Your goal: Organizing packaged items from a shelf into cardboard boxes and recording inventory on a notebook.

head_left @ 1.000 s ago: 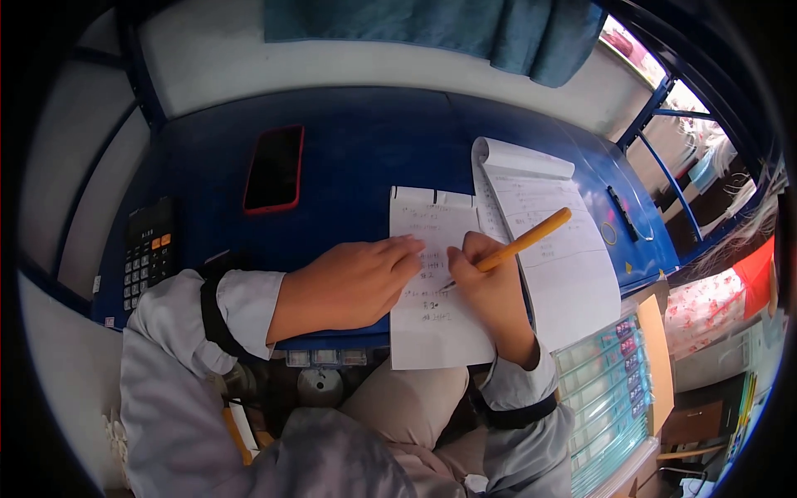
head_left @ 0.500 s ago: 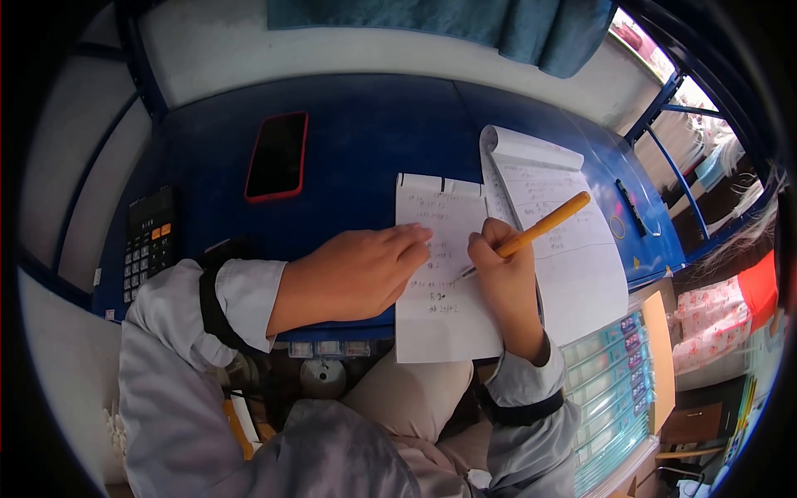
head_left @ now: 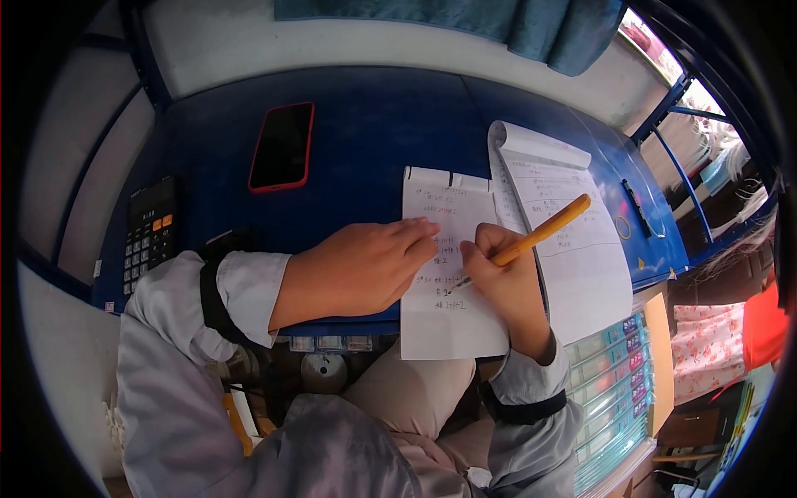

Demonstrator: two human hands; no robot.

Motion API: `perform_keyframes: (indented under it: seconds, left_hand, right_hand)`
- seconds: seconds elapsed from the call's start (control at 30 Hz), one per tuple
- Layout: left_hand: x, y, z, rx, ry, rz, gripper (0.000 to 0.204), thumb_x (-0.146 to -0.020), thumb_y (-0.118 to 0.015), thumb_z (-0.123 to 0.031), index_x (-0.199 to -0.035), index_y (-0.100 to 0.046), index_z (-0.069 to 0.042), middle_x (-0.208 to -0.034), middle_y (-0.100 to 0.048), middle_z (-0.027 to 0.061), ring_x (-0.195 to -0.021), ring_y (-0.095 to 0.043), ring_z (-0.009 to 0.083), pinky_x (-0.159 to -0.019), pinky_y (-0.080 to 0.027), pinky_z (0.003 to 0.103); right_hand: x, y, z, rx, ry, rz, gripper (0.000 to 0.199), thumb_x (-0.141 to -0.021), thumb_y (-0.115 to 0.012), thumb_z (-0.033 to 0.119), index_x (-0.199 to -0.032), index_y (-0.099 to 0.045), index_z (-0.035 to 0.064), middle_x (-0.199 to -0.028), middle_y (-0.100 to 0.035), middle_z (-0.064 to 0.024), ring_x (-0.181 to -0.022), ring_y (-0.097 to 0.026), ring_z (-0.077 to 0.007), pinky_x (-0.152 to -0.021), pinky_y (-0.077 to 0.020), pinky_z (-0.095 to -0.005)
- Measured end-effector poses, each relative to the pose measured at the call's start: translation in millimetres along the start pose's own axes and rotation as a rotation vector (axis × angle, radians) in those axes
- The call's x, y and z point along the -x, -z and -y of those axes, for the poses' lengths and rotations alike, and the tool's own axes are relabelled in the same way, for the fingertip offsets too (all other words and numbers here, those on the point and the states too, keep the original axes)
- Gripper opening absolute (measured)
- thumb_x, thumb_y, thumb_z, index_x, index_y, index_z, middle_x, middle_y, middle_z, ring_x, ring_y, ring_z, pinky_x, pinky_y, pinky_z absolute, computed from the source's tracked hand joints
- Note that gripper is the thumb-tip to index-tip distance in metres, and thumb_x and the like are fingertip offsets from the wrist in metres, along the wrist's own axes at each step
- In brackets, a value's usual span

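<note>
My right hand point(head_left: 508, 278) is closed around a yellow-orange pen point(head_left: 548, 231). The pen slants up to the right, and its dark tip meets a white sheet of paper point(head_left: 452, 336) by the lower handwritten lines. Against the sheet's left edge rests my left hand point(head_left: 365, 266), palm down, fingers extended and slightly bent, with nothing seen in it. The sheet's near end hangs a little past the table edge. Just right of it, partly under my right hand, lies a notepad point(head_left: 594, 286) with handwriting and its top pages rolled back.
On the blue table point(head_left: 374, 124) lie a red-edged phone point(head_left: 282, 148), a black calculator point(head_left: 151, 241) at the left, a dark pen point(head_left: 637, 209) and a yellow ring point(head_left: 623, 227) at the right. An open carton point(head_left: 660, 365) of clear packs stands below right. Blue metal posts point(head_left: 681, 178) rise beside the table.
The pen tip has moved left and nearer to me, from the end of one written line to the line below. My left hand stays in place; the whole view has shifted slightly.
</note>
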State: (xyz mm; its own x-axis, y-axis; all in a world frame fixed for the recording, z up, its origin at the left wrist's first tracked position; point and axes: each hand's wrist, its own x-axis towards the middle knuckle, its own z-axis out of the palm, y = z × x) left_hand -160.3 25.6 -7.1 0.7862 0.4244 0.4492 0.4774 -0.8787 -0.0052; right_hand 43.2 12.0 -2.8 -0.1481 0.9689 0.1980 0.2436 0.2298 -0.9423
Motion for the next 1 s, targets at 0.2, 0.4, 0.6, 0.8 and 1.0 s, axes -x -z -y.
perform_keyframes:
  seconds: [0.2,0.4,0.6,0.8,1.0]
  left_hand:
    - [-1.6,5.1,-2.7,0.034,0.04,0.067,0.019,-0.081,-0.055,-0.005,-0.097,-0.052,0.004,-0.114,-0.055,0.0222,-0.095,-0.061,0.0303,-0.07,-0.054,0.033]
    - [-0.6,2.2,-0.6,0.028,0.019,0.038,0.018,-0.082,-0.055,-0.005,-0.097,-0.052,0.004,-0.115,-0.055,0.022,-0.096,-0.061,0.0303,-0.07,-0.054,0.033]
    - [-0.9,3.7,-1.5,0.015,0.035,0.071,0.018,-0.082,-0.055,-0.006,-0.097,-0.052,0.004,-0.115,-0.055,0.0217,-0.096,-0.062,0.0303,-0.07,-0.054,0.033]
    - [-1.5,4.8,-2.2,0.015,0.042,0.078,0.019,-0.082,-0.056,-0.006,-0.097,-0.053,0.004,-0.115,-0.055,0.0218,-0.096,-0.062,0.0303,-0.07,-0.054,0.033]
    - [-1.1,3.2,-1.8,-0.001,0.035,0.075,0.019,-0.082,-0.055,-0.006,-0.098,-0.053,0.004,-0.115,-0.055,0.0219,-0.097,-0.061,0.0302,-0.072,-0.054,0.033]
  right_hand:
    - [-0.3,0.4,-2.0,0.028,0.017,0.006,0.031,-0.076,-0.06,0.004,-0.057,-0.035,0.0056,-0.052,-0.032,0.0029,-0.051,-0.03,-0.005,-0.047,-0.0258,-0.0235]
    - [1.1,3.1,0.3,-0.039,-0.015,0.055,0.031,-0.075,-0.06,0.004,-0.057,-0.035,0.0053,-0.052,-0.032,0.0018,-0.05,-0.03,-0.0056,-0.046,-0.0256,-0.0237]
    - [0.9,1.9,-3.4,0.058,0.065,0.102,0.032,-0.075,-0.061,0.004,-0.057,-0.034,0.0052,-0.051,-0.032,0.0018,-0.049,-0.03,-0.0061,-0.046,-0.0257,-0.0239]
    - [1.9,4.1,1.5,-0.008,0.024,0.093,0.031,-0.075,-0.061,0.005,-0.057,-0.035,0.005,-0.051,-0.033,0.0016,-0.049,-0.031,-0.0061,-0.046,-0.0258,-0.0239]
    - [2.1,2.9,1.4,0.028,0.034,0.12,0.031,-0.074,-0.061,0.005,-0.057,-0.036,0.0054,-0.051,-0.034,0.0016,-0.049,-0.032,-0.0061,-0.047,-0.0267,-0.0236]
